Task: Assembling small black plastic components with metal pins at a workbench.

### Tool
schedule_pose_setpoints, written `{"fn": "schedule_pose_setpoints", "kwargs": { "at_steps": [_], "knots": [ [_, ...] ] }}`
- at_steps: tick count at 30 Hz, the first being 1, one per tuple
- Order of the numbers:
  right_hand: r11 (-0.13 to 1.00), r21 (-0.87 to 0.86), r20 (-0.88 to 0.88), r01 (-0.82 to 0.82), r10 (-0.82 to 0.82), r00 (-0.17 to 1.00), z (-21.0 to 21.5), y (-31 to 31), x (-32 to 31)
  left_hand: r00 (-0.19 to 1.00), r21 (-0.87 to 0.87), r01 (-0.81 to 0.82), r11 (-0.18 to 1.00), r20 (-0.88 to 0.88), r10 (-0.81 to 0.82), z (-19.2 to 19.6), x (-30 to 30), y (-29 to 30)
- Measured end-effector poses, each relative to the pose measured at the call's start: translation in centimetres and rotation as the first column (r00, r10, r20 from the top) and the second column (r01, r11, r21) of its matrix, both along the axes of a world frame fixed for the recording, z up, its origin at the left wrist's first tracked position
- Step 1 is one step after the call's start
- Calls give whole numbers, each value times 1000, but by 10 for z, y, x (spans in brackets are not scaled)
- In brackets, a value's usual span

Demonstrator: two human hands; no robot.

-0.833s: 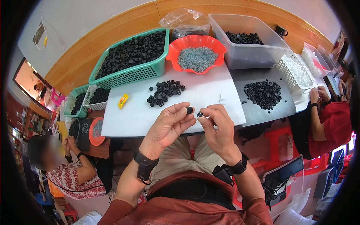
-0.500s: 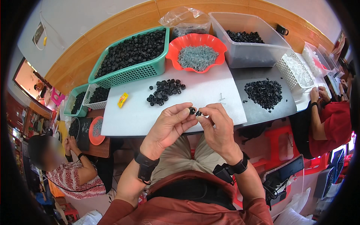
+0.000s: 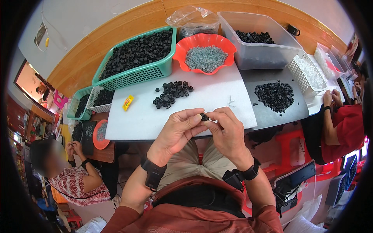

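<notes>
Just above the near edge of the white foam sheet (image 3: 136, 124), both my hands meet in a pinch. My left hand (image 3: 179, 126) is closed on a small black plastic part (image 3: 204, 117) between thumb and forefinger. Thumb and fingers of my right hand (image 3: 226, 130) close on a second black piece that touches the first; fingertips mostly hide it. A little group of black plastic caps (image 3: 172, 93) lies farther off on the sheet. Two or so thin metal screws (image 3: 231, 101) rest to its right.
Along the back stand a green basket (image 3: 136, 73) of black parts, a red scalloped bowl (image 3: 229, 58) of screws and a clear tub (image 3: 260, 54). A black heap (image 3: 274, 96) lies at right, a yellow packet (image 3: 128, 103) at left. People sit on both sides.
The two black pieces, held slightly apart before, are now pressed together. My hands have come closer to each other. The person at left has raised their hands a little.
</notes>
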State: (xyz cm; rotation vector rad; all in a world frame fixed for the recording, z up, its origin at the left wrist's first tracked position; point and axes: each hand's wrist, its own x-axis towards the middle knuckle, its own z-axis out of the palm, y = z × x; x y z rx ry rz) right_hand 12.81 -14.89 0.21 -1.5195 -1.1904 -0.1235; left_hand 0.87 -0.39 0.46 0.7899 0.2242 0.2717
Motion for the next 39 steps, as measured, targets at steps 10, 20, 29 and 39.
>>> {"fn": "schedule_pose_setpoints", "kwargs": {
  "at_steps": [10, 20, 29, 39],
  "knots": [
    [996, 87, -66, -28, 34, 997, -5, -1, 2, 1000, 45, -8, 999, -24, 9, -2, 1, -1],
    [989, 145, 96, 14, -28, 995, -15, 1, 1, 997, 94, -41, 995, -62, 47, 0, 1, -7],
    [990, 139, 156, 31, -52, 986, -18, 2, -1, 995, 110, -53, 992, -73, 61, 4, 0, -11],
    [992, 123, 86, -3, -7, 996, -12, -5, 4, 990, 204, -80, 976, -96, 101, 5, 3, -19]
  ]
}}
